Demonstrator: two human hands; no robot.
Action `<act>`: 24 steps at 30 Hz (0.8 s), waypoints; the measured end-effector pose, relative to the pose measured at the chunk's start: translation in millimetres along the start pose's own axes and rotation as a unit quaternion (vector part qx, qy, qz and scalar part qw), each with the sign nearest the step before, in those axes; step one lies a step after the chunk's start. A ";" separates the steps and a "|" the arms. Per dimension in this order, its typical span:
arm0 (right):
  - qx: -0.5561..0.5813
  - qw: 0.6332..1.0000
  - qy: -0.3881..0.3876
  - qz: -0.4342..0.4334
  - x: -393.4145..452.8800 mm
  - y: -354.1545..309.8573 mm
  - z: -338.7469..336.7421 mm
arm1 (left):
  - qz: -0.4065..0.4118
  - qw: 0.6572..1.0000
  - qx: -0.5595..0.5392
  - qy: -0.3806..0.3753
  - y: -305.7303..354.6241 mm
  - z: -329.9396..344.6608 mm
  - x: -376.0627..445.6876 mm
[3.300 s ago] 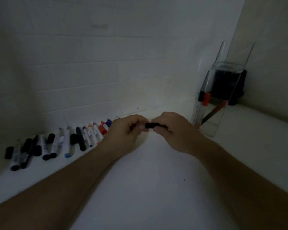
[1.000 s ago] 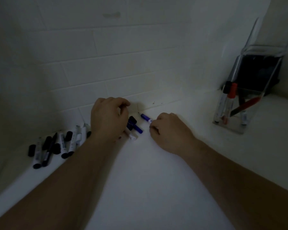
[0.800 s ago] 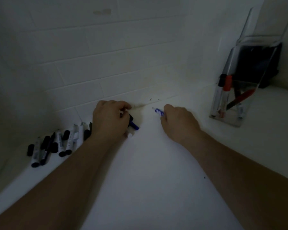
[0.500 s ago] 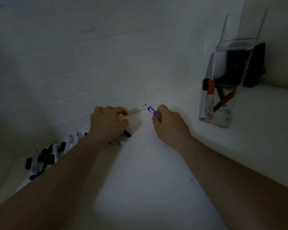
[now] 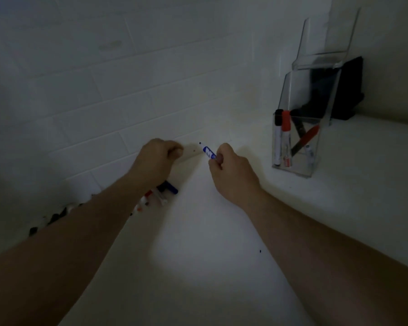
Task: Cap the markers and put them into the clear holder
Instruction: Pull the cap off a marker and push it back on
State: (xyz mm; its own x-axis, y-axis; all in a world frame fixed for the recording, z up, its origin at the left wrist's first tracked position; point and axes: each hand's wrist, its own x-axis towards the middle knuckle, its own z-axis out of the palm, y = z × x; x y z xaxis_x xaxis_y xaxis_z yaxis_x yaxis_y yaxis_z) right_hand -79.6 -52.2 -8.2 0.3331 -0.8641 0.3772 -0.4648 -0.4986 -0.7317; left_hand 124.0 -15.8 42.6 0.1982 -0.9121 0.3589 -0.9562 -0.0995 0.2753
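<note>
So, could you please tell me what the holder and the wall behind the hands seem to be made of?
The clear holder looks like glossy acrylic: markers show through its walls. The wall looks like white-painted brick or tile, with staggered joint lines, though dim light leaves that open.

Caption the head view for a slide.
Right hand holds uncapped blue marker; left hand closed beside it; clear holder right.
</note>
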 end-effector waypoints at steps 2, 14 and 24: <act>0.024 1.000 -0.001 -0.017 0.3 1.0 0.5 | 0.016 0.997 -0.067 0.045 7.4 -2.7 -15.2; -0.090 0.992 0.018 -0.090 5.6 11.4 13.8 | -0.090 0.943 -0.306 0.093 -5.9 -13.0 -76.2; -0.096 0.991 0.013 -0.094 -2.3 0.5 11.5 | -0.044 0.979 -0.190 0.050 -13.9 0.5 -74.1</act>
State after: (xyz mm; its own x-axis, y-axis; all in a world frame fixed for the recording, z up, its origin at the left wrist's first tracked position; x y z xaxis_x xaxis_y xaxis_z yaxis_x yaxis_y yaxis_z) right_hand -71.2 -49.8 -16.0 0.4096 -0.7545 0.5129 -0.5446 -0.6532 -0.5260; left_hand 122.5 53.0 11.7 0.3145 -0.8613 0.3991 -0.7885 -0.0030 0.6150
